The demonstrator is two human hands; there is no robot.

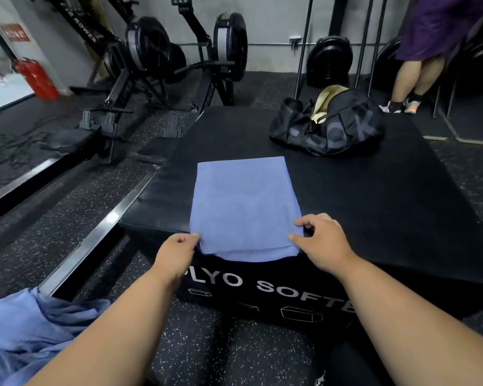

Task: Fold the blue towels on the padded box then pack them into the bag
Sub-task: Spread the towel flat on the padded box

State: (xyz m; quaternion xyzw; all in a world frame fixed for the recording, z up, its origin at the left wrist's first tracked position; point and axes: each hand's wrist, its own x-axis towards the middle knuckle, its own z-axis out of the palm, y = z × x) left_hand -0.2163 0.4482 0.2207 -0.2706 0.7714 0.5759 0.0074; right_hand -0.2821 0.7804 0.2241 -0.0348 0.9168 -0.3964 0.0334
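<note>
Blue towel (246,207): laid flat as a folded rectangle on the near left part of the padded box top; its near edge is draped slightly over the front rim.
Left hand (176,253): the towel's near left corner is pinched between thumb and curled fingers.
Right hand (322,242): the near right corner is held, the thumb and fingertips being pressed onto the cloth; the fingers are bent over the edge.
Padded box (374,196): black, with a smooth top; white lettering on the front face is read as "LYO SOFT", the first and last letters being covered or cut off. Outlined box drawings are printed below the lettering.
Bag (332,126): black duffel, set on the far right part of the box top, well apart from the towel; it is unzipped, and a pale yellow lining or cloth is seen inside. Large grey letters are printed on its side; only "OK" is made out.
Unfolded towels (31,330): a crumpled blue heap is seen at lower left, beside the left forearm.
Rowing machines (179,51): two are stood behind the box; "ROWER" is partly legible on one frame.
Fire extinguisher (35,78): red, by the left wall.
Another person (418,68): bare legs and purple shorts are seen at upper right.
</note>
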